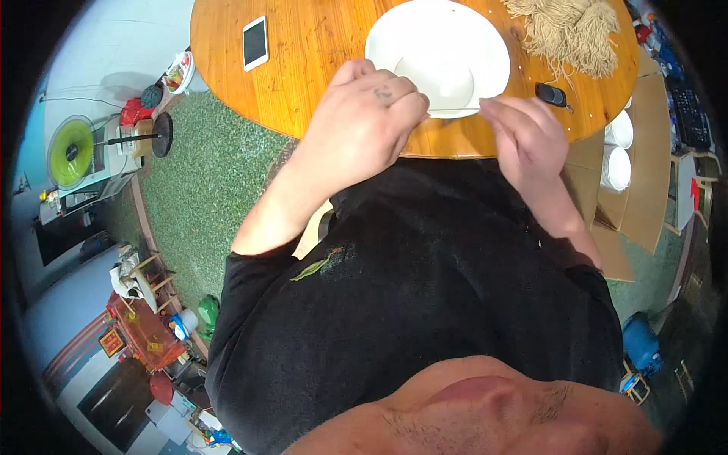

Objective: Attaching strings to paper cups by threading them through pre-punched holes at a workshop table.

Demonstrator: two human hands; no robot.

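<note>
My left hand (371, 114) is closed, its fingers curled in a pinch at the near left side of a large white bowl (383, 42). My right hand (528, 136) pinches with thumb and forefinger at the bowl's near right rim. Between the two hands runs a thin pale strand (455, 111), stretched nearly straight across the near edge of the bowl. Its exact kind is too fine to make out. A bundle of beige yarn-like strands (572, 34) lies on the table beyond my right hand.
The round wooden table (318, 45) carries a white phone (255, 43) at the left and a small black object (551, 95) at the right. A green fan (70, 150) stands far left. Cardboard (648, 167) and white tubs (616, 168) are on the right floor.
</note>
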